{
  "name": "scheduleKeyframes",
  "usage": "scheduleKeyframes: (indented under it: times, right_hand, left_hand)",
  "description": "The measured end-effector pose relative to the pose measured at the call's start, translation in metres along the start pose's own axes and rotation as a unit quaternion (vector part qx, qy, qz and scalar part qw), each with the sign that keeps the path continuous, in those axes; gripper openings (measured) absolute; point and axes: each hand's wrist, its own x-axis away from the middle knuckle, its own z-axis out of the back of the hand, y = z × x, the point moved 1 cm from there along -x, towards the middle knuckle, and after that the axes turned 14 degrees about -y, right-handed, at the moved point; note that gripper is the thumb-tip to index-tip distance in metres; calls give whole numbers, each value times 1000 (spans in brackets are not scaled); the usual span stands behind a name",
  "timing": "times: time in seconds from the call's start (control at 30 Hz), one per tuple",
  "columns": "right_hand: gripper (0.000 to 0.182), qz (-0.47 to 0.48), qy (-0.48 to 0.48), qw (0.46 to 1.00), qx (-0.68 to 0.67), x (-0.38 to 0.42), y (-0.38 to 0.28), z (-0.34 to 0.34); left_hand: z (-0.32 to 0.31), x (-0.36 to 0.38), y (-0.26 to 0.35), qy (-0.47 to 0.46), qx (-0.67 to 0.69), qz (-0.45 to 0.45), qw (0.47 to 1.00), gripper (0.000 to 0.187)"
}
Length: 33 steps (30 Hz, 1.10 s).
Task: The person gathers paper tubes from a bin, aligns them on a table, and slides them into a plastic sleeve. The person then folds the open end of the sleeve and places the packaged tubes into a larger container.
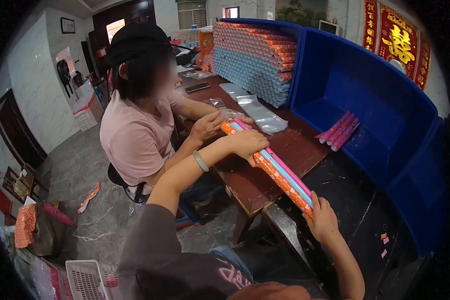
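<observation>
A bundle of long tubes, orange patterned, light blue and pink, lies slantwise over the table edge between my two hands. My left hand wraps over the upper part of the bundle, a pale bangle on its wrist. Lower down, my right hand grips the near end of the same tubes. Beyond my left hand, a co-worker's hands are close to the bundle's far end; whether they touch it is unclear. Clear plastic sleeves lie on the brown table beside the far end.
A large stack of orange and blue tubes stands at the back of the table. Blue bins stand at the right, one with several pink tubes. A phone lies near the seated co-worker. White baskets are at lower left.
</observation>
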Motion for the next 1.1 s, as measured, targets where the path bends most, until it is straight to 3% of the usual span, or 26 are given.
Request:
scheduleKeyframes:
  times: [0.57, 1.1]
  right_hand:
    - [72, 48, 47, 998, -20, -6, 0, -10]
    - [68, 47, 34, 996, -69, -8, -1, -5]
  left_hand:
    - [18, 12, 9, -31, -45, 28, 998, 57]
    - [33, 10, 2, 10, -65, -31, 997, 50]
